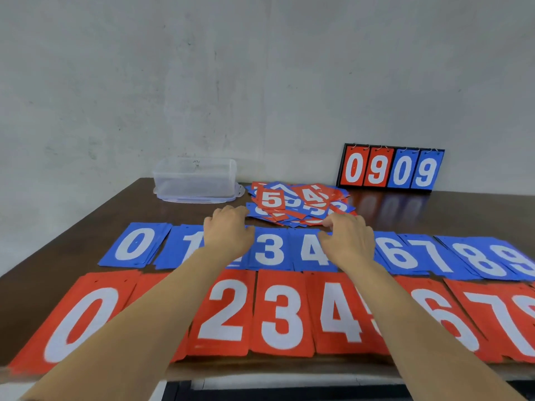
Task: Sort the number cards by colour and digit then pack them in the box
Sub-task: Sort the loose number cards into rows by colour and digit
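I'm watching the sorted cards lying flat in a blue row (pixel 269 247) and a nearer red row (pixel 279 311), long axes running away from me, digits reading upright. The unsorted pile (pixel 298 205) is lying jumbled just beyond both hands (box (pixel 195 179) behind-left). The left hand (pixel 228 234) and right hand (pixel 348 237) are touching its near edge, fingers half-curled; whether they are gripping anything I cannot tell.

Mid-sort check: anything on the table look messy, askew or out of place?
Only the unsorted pile behind the blue row: red and blue cards lie jumbled, overlapping at odd angles. The red row nearer the camera looks tidy; nothing looks damaged.
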Tool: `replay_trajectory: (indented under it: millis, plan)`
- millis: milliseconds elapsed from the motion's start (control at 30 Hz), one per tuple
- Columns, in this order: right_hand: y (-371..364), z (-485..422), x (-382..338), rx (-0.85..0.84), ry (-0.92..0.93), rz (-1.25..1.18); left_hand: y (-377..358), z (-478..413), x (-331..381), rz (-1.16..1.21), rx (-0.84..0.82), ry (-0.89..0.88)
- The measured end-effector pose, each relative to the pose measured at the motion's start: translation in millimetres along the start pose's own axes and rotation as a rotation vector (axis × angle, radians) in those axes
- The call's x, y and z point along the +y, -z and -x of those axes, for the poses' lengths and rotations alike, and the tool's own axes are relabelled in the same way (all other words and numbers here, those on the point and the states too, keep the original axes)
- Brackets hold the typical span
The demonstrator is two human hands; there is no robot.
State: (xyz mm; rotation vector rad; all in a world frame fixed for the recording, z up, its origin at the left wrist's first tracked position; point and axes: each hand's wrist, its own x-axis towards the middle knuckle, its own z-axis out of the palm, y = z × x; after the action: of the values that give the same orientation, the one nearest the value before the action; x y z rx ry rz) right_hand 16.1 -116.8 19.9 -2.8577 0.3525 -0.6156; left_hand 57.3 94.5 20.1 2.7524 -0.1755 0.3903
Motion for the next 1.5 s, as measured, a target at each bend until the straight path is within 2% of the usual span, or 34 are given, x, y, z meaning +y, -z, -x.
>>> replay_trajectory:
  millis: [233, 367, 667, 833, 1000, 1100, 1200, 1300, 1367, 1400, 1500]
  plan:
    - [-27.1, -81.6, 49.0, -0.097, -0.061, 0.084, -35.6, -68.6, 13.6, 0.068, -0.021, 0.092]
    - [-47.3, -124.5, 60.1, -0.163, -0.124, 0.046, -50.8, -97.9, 14.9, 0.086, -0.029, 0.137]
    - [-96.1, -205.9, 27.3, -0.141, -0.161, -0.243, -70.4, -133.6, -4.3, 0.146, -0.017, 0.211]
    - [-126.0, -232.9, 18.1, -0.209, -0.240, -0.172, -72.5, -140.5, -15.9, 0.202, -0.039, 0.237]
    - [-136.6, -247.1, 23.4, -0.206, -0.318, -0.144, -71.2, -146.3, -22.1, 0.239, -0.038, 0.241]
    - [-136.0, -246.9, 25.0, -0.099, -0.305, -0.122, -68.6, -149.3, -18.0, 0.246, -0.036, 0.229]
    - [-131.2, -242.4, 30.9, 0.003, -0.313, -0.274, -67.1, -153.3, -11.8, 0.285, -0.034, 0.208]
    - [-118.7, -237.4, 27.8, 0.026, -0.372, -0.589, -66.3, -156.9, -1.7, 0.379, -0.041, 0.190]
    - [-104.3, -229.6, 10.7, -0.077, -0.347, -0.894, -65.8, -159.4, 6.8, 0.500, -0.050, 0.202]
    - [-96.5, -222.8, -1.3, -0.187, -0.311, -1.013, -65.9, -160.6, 10.6, 0.576, -0.060, 0.211]
    - [-83.7, -199.1, -40.4, -0.583, -0.182, -1.059, -64.0, -162.1, 17.0, 0.861, -0.105, 0.301]
